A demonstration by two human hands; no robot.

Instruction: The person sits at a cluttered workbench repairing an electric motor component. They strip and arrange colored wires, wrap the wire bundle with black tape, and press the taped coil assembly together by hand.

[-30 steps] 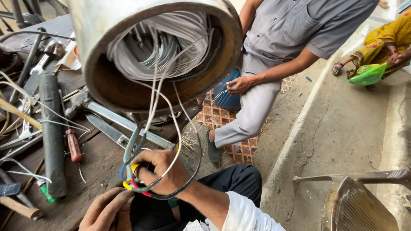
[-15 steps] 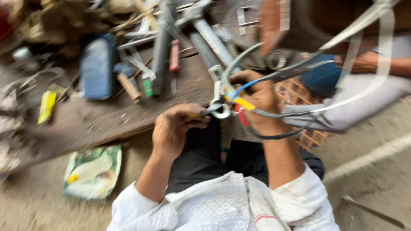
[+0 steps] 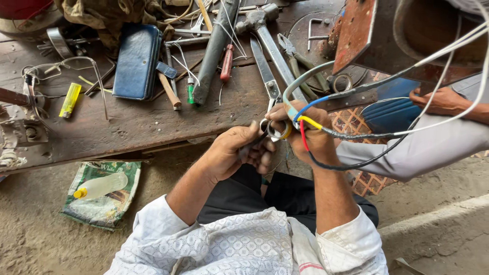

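Both grips closed: left hand pinching tape roll, right hand clutching wires beside bench.

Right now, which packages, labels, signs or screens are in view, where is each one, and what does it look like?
Printed pouch: lying flat on the sandy ground under the wooden bench, lower left; rectangular, crumpled, green and white, with a picture of a pale bottle with a yellow cap.
No signs or screens show; the dark blue case on the bench is plain.
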